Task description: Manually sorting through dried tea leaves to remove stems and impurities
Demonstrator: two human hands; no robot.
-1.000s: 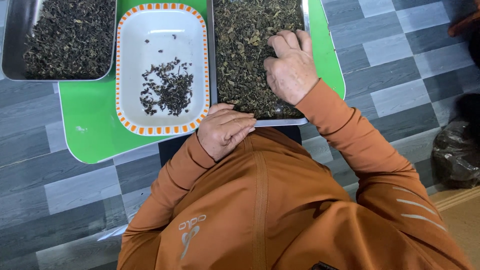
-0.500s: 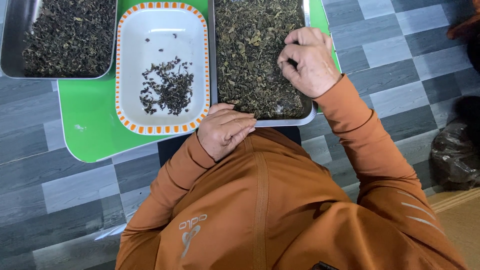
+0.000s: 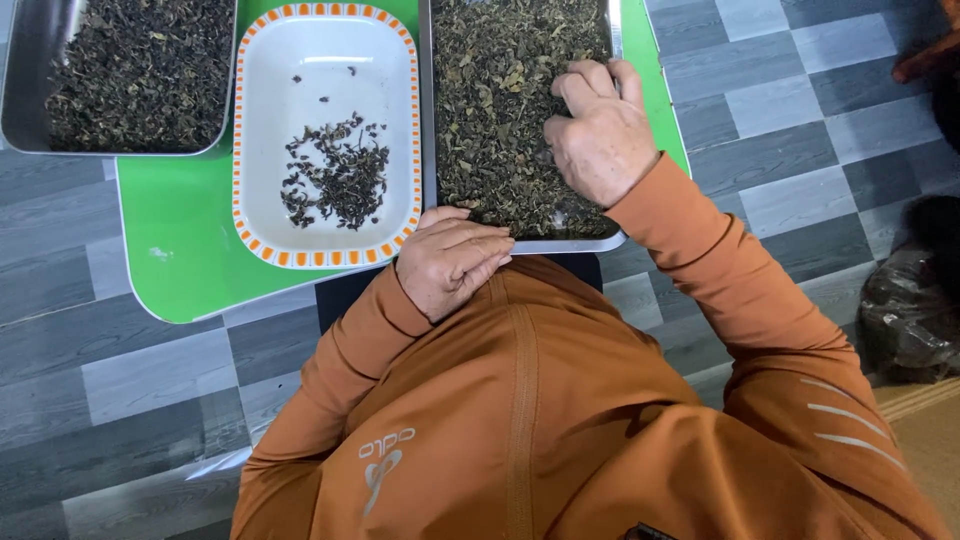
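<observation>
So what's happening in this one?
A person in an orange top is working through dried leaves. The right hand rests fingers-down in the leaves of a metal tray, while the left hand sits at that tray's near edge. A white dish beside it holds a small pile of dark leaves.

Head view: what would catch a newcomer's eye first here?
Probably the bright green board on the grey floor, with a white orange-rimmed dish of a few dark leaves on it. Right of the dish, the right hand rests in a metal tray full of dried leaves, while the left hand sits at the tray's near edge.
</observation>
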